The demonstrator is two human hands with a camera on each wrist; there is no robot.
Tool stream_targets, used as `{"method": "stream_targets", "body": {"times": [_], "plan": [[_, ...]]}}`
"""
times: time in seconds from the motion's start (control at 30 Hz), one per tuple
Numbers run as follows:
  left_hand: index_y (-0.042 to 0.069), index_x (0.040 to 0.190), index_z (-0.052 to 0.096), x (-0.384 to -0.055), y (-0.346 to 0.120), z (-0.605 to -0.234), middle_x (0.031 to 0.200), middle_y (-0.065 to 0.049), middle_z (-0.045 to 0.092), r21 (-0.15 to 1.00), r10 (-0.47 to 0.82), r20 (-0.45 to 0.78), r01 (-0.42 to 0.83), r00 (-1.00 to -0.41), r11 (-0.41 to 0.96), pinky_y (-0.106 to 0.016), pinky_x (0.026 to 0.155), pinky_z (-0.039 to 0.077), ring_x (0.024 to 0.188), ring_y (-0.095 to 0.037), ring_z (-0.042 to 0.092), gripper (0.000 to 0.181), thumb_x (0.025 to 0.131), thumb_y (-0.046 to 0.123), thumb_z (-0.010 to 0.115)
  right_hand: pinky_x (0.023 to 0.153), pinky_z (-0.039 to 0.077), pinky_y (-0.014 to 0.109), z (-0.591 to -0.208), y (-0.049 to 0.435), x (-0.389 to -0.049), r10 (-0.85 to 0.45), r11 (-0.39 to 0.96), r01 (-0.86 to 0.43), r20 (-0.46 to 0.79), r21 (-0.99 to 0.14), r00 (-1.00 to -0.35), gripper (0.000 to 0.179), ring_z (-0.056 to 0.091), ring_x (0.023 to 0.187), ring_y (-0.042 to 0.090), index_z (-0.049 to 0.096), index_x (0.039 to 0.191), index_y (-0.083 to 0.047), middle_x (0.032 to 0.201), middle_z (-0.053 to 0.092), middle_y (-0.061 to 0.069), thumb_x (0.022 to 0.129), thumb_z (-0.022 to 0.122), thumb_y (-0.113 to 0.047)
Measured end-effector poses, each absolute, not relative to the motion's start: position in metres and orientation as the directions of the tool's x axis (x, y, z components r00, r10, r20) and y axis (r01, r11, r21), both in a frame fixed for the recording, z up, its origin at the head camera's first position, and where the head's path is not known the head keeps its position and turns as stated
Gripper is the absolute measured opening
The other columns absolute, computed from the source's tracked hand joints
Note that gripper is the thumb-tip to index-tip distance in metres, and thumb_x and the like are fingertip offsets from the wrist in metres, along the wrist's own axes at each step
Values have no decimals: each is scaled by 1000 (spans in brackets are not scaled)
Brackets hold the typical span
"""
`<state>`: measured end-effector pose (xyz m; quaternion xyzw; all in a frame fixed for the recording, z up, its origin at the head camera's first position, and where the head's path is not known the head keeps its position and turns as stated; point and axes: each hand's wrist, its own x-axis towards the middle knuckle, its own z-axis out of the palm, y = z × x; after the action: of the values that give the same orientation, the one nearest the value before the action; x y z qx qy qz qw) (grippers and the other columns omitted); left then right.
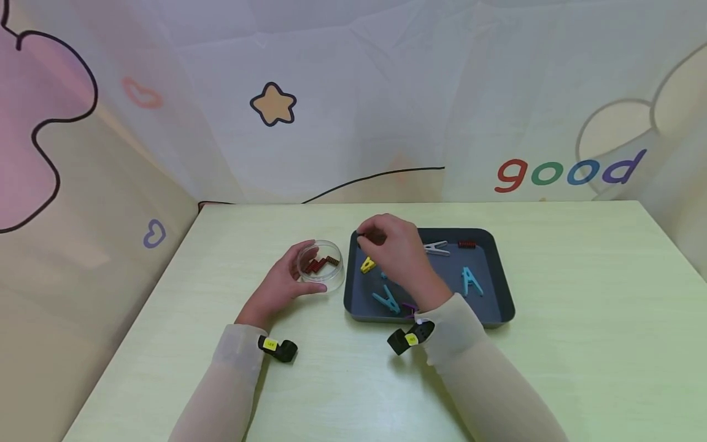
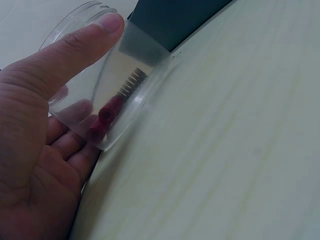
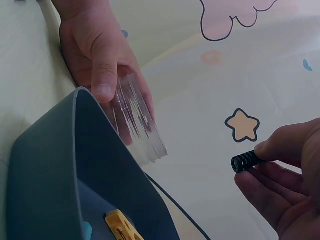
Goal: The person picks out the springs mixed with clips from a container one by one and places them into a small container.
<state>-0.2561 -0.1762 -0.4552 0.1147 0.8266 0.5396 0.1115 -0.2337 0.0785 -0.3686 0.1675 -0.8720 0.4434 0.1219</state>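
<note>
Black spring (image 3: 244, 162) pinched between right-hand fingers (image 3: 264, 198)

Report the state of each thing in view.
Jar, uncovered, springs inside
Left grip, curled round jar
Black spring, in the air, outside jar
Right grip, pinching black spring
Tray, upright, holding clips
Red spring, loose in tray
Blue clips, in tray, legs apart
White clip, in tray, legs apart
Yellow clip, in tray
Purple clip, partly hidden
</note>
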Motion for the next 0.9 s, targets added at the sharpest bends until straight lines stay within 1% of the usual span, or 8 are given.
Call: {"method": "stream_targets", "body": {"times": [0.37,0.47,0.73,0.9], "plan": [[37,146,32,-257,-177,-456,151,8,42,920,310,-69,60,-948,388,-42,119,29,142,-13,37,91,73,27,86,79,58,31,-372,72,-233,-202,556,-424,379,-715,-903,13,66,84,16,70,102,-10,99,70,4,90,68,-12],[36,146,32,-258,-177,-456,152,7,41,920,308,-80,49,-948,389,-42,120,28,143,-13,36,91,74,25,85,79,58,31,-373,72,-233,-207,550,-428,380,-717,-902,13,66,85,16,70,103,-10,99,69,4,90,67,-12],[28,150,28,-260,-177,-455,155,-1,38,915,309,-109,26,-945,402,-43,120,27,145,-19,34,92,77,16,83,80,59,31,-375,69,-233,-226,533,-455,399,-713,-889,13,66,86,16,69,103,-9,100,68,5,90,67,-11],[31,149,29,-260,-177,-455,154,2,39,917,311,-101,33,-945,398,-42,120,27,144,-17,35,92,76,20,84,81,59,30,-376,67,-233,-236,537,-466,405,-703,-883,13,66,88,16,69,103,-9,100,68,5,90,68,-12]]}}
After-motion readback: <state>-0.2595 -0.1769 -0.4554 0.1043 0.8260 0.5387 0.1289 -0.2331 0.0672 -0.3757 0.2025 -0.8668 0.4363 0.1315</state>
